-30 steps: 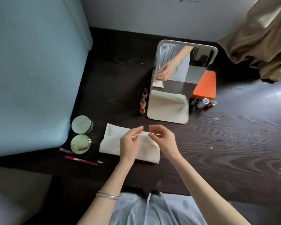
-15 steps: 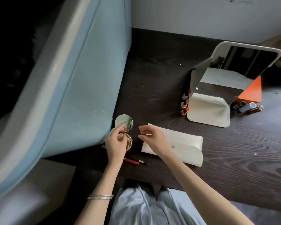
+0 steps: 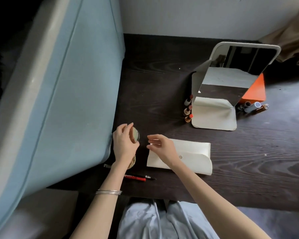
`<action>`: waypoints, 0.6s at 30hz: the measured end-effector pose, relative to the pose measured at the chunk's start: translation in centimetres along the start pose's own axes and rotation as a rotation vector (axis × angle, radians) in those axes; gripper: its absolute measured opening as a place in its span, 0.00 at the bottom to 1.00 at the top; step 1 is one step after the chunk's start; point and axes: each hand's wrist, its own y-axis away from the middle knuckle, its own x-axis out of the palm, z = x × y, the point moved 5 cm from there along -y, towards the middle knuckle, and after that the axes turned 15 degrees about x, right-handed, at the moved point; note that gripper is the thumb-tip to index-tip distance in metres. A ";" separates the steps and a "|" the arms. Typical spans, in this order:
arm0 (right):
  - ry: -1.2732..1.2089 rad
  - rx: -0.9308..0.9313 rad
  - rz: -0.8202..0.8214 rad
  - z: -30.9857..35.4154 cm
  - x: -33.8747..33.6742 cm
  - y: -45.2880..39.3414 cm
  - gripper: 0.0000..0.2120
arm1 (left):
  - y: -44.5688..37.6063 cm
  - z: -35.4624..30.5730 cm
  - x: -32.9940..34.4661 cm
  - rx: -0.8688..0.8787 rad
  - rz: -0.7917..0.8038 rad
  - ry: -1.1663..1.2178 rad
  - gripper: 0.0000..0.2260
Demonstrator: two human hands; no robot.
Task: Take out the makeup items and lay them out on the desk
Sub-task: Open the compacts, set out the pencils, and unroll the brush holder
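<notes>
head view: our left hand (image 3: 123,145) curls round the compact (image 3: 136,135) on the desk (image 3: 162,100), at nine o'clock of the pouch (image 3: 188,157); right hand (image 3: 162,149) hovers over the pouch, loosely curled, holding nothing we can see; pencil (image 3: 136,178) at seven o'clock.

Red pencil (image 3: 135,177) — lettering unreadable

Left hand (image 3: 125,145) is now reaching past the near compact onto the far round compact (image 3: 135,135), right hand (image 3: 162,149) is hovering just beside it.
</notes>
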 end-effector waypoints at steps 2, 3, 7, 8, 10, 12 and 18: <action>-0.046 -0.003 -0.028 -0.4 -1.5 0.2 0.16 | -0.2 -2.0 -0.1 0.073 0.008 0.030 0.29; -0.074 -0.010 -0.043 -0.6 -2.4 0.3 0.16 | -0.3 -3.4 0.1 0.112 0.026 0.052 0.29; -0.140 -0.054 -0.068 -2.2 -6.6 1.3 0.23 | -0.2 -9.4 2.3 0.270 0.170 0.090 0.31; -0.150 -0.062 -0.068 -2.7 -7.8 1.6 0.25 | -0.1 -10.9 3.1 0.294 0.198 0.093 0.31; -0.178 -0.065 -0.064 -4.0 -10.2 2.4 0.30 | 0.0 -13.9 4.6 0.329 0.239 0.119 0.31; -0.180 -0.066 -0.091 -5.4 -12.9 3.3 0.34 | 0.1 -17.0 6.1 0.386 0.273 0.148 0.30; -0.168 -0.088 -0.217 -9.7 -21.2 5.3 0.36 | 0.8 -25.8 11.1 0.564 0.371 0.115 0.31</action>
